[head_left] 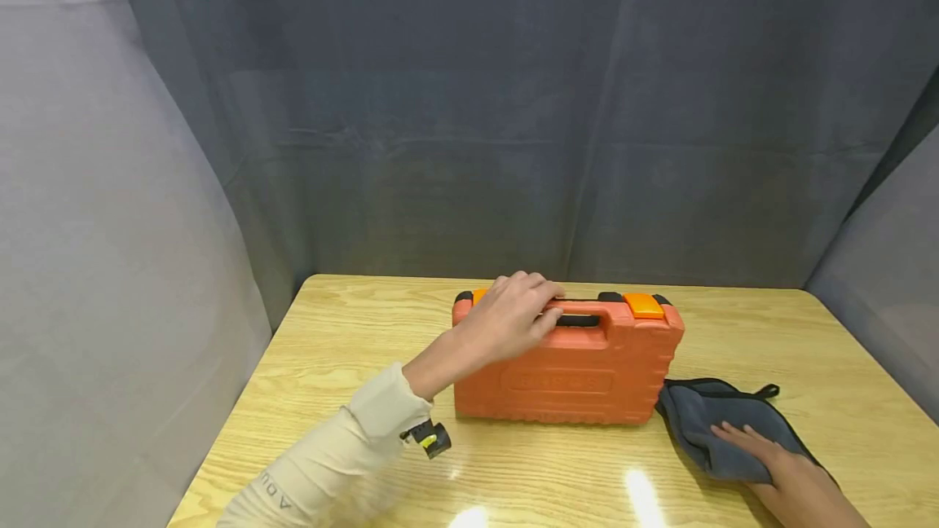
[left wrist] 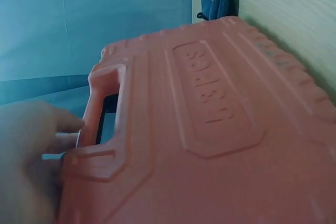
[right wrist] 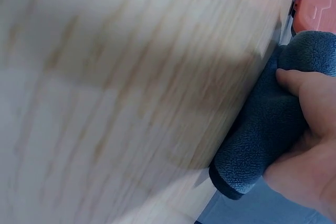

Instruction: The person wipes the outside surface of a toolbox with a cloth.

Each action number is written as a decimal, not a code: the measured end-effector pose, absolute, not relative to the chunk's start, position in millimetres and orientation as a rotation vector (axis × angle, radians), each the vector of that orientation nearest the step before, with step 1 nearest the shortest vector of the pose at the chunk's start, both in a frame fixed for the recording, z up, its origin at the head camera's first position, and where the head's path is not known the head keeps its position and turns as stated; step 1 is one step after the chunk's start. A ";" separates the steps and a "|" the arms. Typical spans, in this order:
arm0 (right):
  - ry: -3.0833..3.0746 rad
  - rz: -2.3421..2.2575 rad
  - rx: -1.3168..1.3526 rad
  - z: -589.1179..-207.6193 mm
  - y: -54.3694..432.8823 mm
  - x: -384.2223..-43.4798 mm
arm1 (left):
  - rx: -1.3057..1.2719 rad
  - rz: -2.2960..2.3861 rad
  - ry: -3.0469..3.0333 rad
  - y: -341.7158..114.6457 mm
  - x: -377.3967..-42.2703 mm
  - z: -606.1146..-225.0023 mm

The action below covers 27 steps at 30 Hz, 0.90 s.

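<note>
An orange-red plastic tool case (head_left: 557,381) stands upright on the table, its handle on top. My left hand (head_left: 517,312) grips its top edge beside the left part of the handle, thumb toward the front and fingers over the top. From the left wrist, the hand (left wrist: 31,156) shows at the handle's outer edge (left wrist: 93,116). To the case's right, my right hand (head_left: 800,479) holds a dark grey-blue cloth (head_left: 704,422) with black edging, fingers lying over it. The right thumb presses into the folded, fuzzy cloth (right wrist: 262,129) in the right wrist view.
The case has orange latches (head_left: 644,305) and black corners. Beneath it is a light wood-grain table (head_left: 367,324). A dark grey curtain (head_left: 455,121) hangs behind, and pale cloth walls (head_left: 110,267) stand at both sides.
</note>
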State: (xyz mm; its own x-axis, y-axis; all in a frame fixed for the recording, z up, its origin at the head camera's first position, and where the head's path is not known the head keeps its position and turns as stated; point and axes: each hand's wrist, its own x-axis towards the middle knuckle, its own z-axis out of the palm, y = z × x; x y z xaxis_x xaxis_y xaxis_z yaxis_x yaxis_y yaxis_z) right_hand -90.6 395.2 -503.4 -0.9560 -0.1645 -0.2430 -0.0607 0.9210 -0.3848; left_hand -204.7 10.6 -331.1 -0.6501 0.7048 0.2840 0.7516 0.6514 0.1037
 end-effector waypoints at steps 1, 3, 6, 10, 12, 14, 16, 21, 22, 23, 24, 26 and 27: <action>2.807 -0.554 -0.163 -503.8 394.9 -90.5 | -1.204 -0.297 -2.684 11.2 -205.7 -329.4; 2.801 -0.559 -0.144 -504.1 394.0 -90.6 | -1.250 -0.270 -2.741 12.3 -208.4 -326.0; 2.799 -0.542 -0.130 -504.5 393.1 -92.7 | -1.314 -0.282 -2.811 13.3 -212.9 -320.7; 2.798 -0.536 -0.120 -504.9 393.8 -95.0 | -1.341 -0.352 -2.892 15.1 -215.6 -315.0; 2.799 -0.543 -0.128 -505.1 394.0 -95.7 | -1.347 -0.360 -2.927 16.0 -215.2 -313.2; 2.809 -0.535 -0.151 -503.5 392.5 -95.2 | -1.375 -0.372 -2.941 15.4 -213.3 -311.8; 2.810 -0.530 -0.161 -501.8 390.8 -94.8 | -1.419 -0.400 -2.922 13.6 -210.3 -311.9; 2.793 -0.531 -0.158 -499.3 389.1 -94.1 | -1.454 -0.475 -2.864 7.5 -191.7 -311.5; 2.794 -0.537 -0.152 -499.2 389.1 -94.2 | -1.441 -0.486 -2.866 6.9 -186.9 -311.1; 2.790 -0.553 -0.145 -499.2 389.0 -93.9 | -1.430 -0.484 -2.868 6.4 -182.4 -310.7; 2.789 -0.567 -0.142 -499.4 389.0 -93.5 | -1.422 -0.488 -2.868 6.1 -178.4 -310.6; 2.789 -0.574 -0.127 -499.5 388.8 -92.9 | -1.417 -0.476 -2.864 5.2 -171.1 -310.6; 2.788 -0.578 -0.118 -499.5 388.7 -92.6 | -1.422 -0.468 -2.861 4.8 -167.8 -311.0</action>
State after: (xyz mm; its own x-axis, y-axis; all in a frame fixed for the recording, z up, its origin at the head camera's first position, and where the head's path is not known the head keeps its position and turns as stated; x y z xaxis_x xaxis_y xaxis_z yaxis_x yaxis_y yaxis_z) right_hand -92.6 388.7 -499.5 -0.9543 -0.1378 -0.2653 -0.0210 0.9162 -0.4002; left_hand -167.8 4.8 -311.0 -0.6089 0.7917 0.0502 0.7664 0.5707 0.2949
